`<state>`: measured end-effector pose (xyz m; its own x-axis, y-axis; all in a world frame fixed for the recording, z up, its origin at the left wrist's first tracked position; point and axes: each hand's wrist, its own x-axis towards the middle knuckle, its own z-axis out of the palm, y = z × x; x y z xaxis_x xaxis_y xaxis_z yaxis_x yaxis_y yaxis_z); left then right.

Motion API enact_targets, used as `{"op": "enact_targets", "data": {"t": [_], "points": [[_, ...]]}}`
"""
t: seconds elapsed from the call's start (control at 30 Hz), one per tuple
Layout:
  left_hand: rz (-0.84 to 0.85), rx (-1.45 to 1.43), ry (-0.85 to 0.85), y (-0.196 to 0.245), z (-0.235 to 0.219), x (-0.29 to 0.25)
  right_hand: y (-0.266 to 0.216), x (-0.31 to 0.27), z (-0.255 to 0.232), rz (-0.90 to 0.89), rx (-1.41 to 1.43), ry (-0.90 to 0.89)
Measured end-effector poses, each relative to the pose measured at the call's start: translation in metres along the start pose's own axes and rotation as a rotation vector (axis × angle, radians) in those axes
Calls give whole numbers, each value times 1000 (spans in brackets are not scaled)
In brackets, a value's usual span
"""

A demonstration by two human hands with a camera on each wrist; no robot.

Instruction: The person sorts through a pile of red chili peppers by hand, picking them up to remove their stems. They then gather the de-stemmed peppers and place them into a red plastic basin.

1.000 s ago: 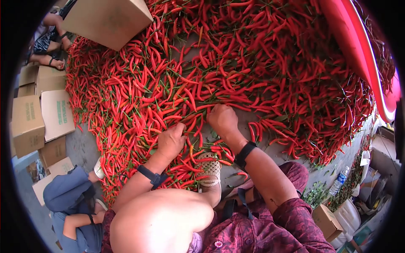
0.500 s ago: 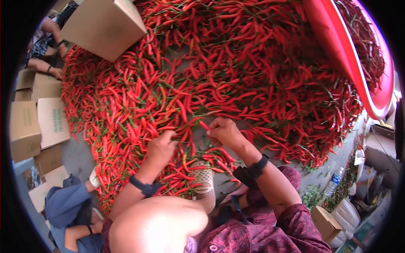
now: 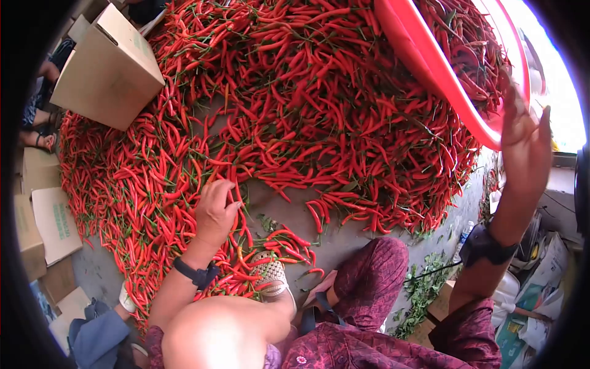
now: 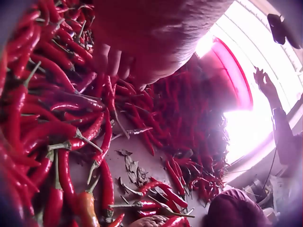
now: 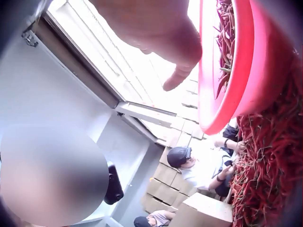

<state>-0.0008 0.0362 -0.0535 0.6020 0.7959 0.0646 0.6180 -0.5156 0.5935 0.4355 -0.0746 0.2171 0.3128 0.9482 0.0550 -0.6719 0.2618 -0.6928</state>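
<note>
Red chilies with green stems cover the ground in a broad heap. My left hand is low over its near part, fingers bent downward; red shows between thumb and forefinger, but whether they pinch a chili cannot be made out. In the left wrist view, a chili hangs or lies just under the fingertips of that hand. My right hand is raised at the right beside the rim of a pink basin holding darker chilies; its fingers are spread, with nothing seen in them.
A cardboard box stands at the heap's upper left, more cartons at the far left. Other people sit nearby, one in a dark cap. My sandalled foot is at the heap's near edge, loose leaves to the right.
My right hand has gone from the heap, where it was at a chili, up and right to the basin, its fingers now spread. My left hand stays over the chilies. The head view has turned right.
</note>
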Motion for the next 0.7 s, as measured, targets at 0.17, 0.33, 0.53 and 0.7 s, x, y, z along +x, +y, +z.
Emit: {"op": "enact_targets", "data": {"t": [0.17, 0.33, 0.53, 0.7], "points": [[108, 167, 31, 8, 27, 63, 117, -75, -9, 484, -289, 80], [61, 287, -162, 30, 53, 119, 239, -152, -53, 585, -1217, 101], [213, 111, -123, 1, 58, 81, 264, -197, -94, 532, -1413, 212], [313, 105, -85, -9, 39, 13, 263, -154, -118, 136, -1724, 225]]}}
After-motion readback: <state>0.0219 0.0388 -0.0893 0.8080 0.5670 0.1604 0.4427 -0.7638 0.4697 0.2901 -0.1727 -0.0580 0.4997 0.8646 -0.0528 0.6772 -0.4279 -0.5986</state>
